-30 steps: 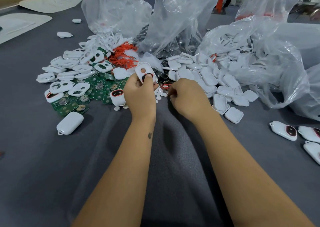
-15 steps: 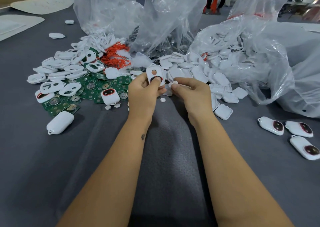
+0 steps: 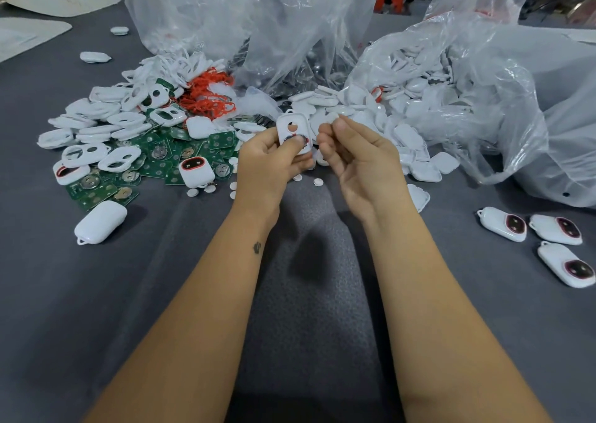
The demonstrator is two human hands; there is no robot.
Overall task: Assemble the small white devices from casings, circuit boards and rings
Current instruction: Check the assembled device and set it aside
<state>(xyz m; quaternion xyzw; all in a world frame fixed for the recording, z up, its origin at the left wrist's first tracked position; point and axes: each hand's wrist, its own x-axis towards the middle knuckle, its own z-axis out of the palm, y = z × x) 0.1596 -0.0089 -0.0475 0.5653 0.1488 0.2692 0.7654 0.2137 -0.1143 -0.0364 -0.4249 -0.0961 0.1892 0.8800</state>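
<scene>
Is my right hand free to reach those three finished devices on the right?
Probably yes: the three finished devices lie on bare grey mat with nothing between, though the right hand pinches a small white disc.

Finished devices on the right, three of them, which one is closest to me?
The lowest device, nearest the frame's bottom edge; the other two lie side by side farther up the table.

right hand (image 3: 358, 161) lifted from pile, pinching white button (image 3: 332, 118)
</scene>
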